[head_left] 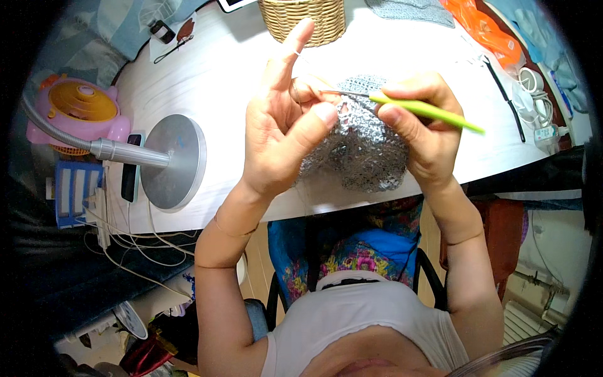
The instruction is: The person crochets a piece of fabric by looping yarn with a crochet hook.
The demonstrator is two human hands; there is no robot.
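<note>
My right hand (433, 116) grips a crochet hook (433, 113) by its light green handle. Its thin metal shaft points left, with its tip beside the fingers of my left hand (279, 122). That hand pinches the upper edge of a grey crocheted piece (370, 151) between thumb and fingers, while its index finger stands raised with a thin strand of yarn at it. The openwork piece hangs bunched between both hands over the table's front edge. Exactly how the hook tip sits in the stitches is too small to tell.
On the white table (232, 63) stand a wicker basket (304, 22) and a grey lamp base (179, 163) with a phone (130, 169) beside it. A pink container (81, 113) sits far left. An orange bag (483, 31), a black stick (505, 100) and cables (541, 107) lie right.
</note>
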